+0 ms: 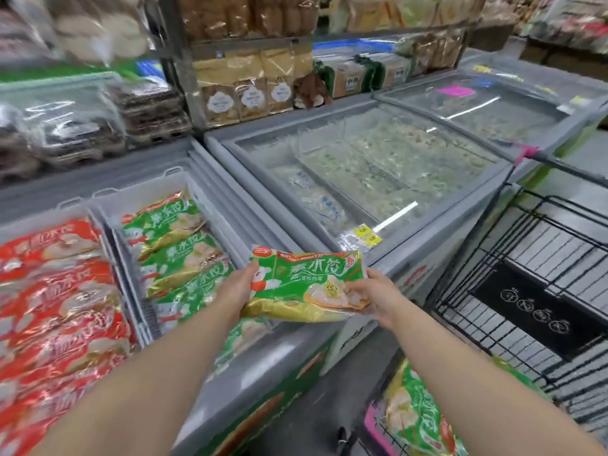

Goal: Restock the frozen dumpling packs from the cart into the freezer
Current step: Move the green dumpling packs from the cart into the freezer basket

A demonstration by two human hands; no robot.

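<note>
Dumpling pack [306, 284]: in the head view, a green bag held flat and face up in the air, over the front rim where the open freezer meets the closed one beside it; touching neither the basket nor the cart.
Left grip [235, 287]: closed on the bag's left short edge, thumb on top near the red logo, fingers hidden beneath.
Right grip [378, 297]: closed on the bag's lower right corner, thumb over the printed dumplings, fingers underneath.
Freezer [263, 363]: open on top; white basket [144, 192] with a row of matching green packs [177, 245] overlapped like tiles.
Red packs [56, 291]: next section to the left, a different sort.
Cart [539, 291]: black wire, on the right; more green packs [418, 413] low at its near end.
Closed freezer [362, 166]: glass lid shut, blurred bags below.
Step in hand: probably carrying across from cart to green row; not yet set down.
Doing it well: support both ends so the bag stays level; swing left over the rim; lower onto the near end of the green row, same face up and same way round, lapped over its neighbour; release only once resting.
Watch for: slick film slipping from a corner hold; straying into the red section.
</note>
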